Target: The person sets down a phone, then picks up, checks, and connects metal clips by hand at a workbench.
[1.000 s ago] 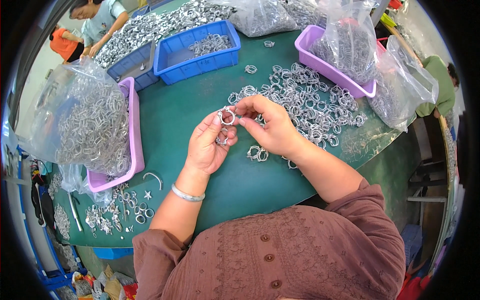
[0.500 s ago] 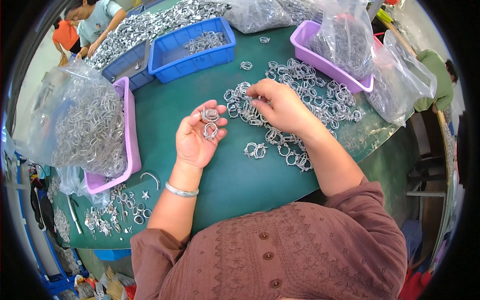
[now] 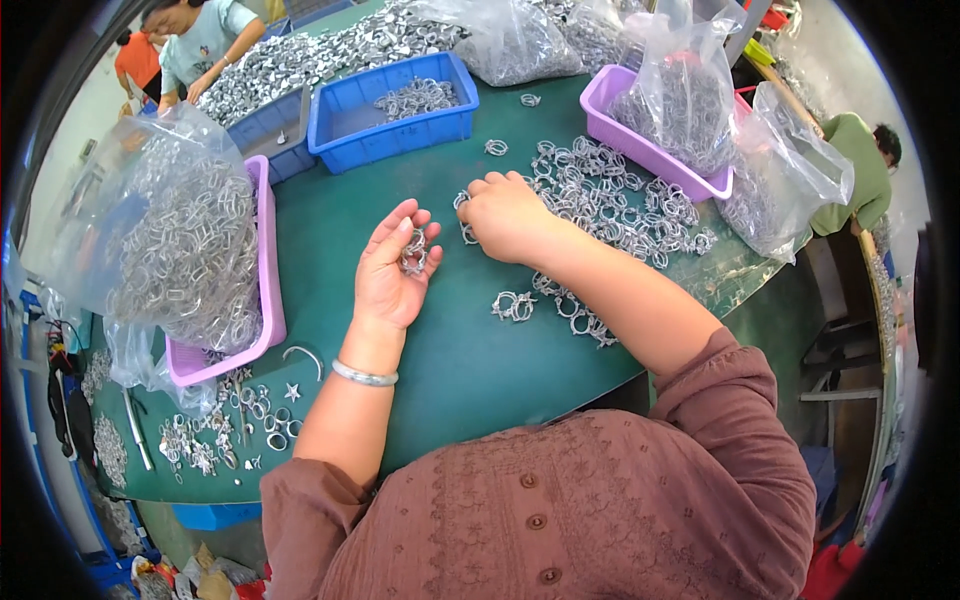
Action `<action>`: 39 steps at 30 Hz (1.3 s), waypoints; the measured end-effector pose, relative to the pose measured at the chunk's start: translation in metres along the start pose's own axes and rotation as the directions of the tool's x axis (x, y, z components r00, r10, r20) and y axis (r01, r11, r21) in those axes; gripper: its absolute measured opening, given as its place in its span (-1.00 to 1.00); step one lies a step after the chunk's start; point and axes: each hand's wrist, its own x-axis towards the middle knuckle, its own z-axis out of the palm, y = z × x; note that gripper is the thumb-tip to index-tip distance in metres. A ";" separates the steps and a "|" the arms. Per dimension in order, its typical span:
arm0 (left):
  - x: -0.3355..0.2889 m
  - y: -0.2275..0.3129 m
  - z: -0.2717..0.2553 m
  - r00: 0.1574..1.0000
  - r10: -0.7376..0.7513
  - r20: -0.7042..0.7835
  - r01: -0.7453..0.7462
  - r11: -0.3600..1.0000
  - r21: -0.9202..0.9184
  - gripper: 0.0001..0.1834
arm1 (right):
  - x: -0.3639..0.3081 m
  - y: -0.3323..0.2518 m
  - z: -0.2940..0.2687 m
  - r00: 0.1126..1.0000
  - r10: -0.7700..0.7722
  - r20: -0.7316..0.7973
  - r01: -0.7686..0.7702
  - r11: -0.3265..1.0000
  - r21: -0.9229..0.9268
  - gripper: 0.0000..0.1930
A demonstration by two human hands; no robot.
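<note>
My left hand (image 3: 388,285) is palm up, its fingers curled around a few silver-coloured metal rings (image 3: 413,254). To its right, my right hand (image 3: 505,218) is turned palm down, with thumb and fingers closed. A metal ring (image 3: 464,222) shows at its fingertips; the fingers partly hide it. Just beyond and to the right of that hand lies a loose pile of similar rings (image 3: 625,210) on the green tabletop (image 3: 480,360). A small cluster of rings (image 3: 513,306) sits apart, below my right forearm.
Purple bins (image 3: 272,270) with bagged rings stand left and far right. A blue bin (image 3: 390,135) holds some rings at the back, beside a heap of metal pieces (image 3: 330,50). Loose rings and charms (image 3: 225,430) lie front left. Co-workers (image 3: 210,50) are at the edges.
My right hand has moved left and slightly down from the pile, a ring now at its fingertips. My left fingers have curled further around the rings in them.
</note>
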 end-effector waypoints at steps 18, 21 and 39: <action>-0.019 -0.013 0.023 0.976 -0.068 0.205 -0.046 0.862 0.504 -0.84 | -0.040 -0.019 -0.021 0.908 0.377 0.185 -0.088 -0.259 0.962 -0.83; -0.019 -0.013 0.024 0.978 -0.043 0.206 -0.058 0.887 0.457 -0.85 | -0.047 -0.022 -0.023 0.914 0.378 0.147 -0.042 -0.274 0.961 -0.85; -0.024 -0.007 0.025 0.963 -0.124 0.239 0.028 0.929 0.369 -0.79 | -0.064 -0.009 -0.027 0.935 0.276 0.223 -0.143 -0.279 0.949 -0.85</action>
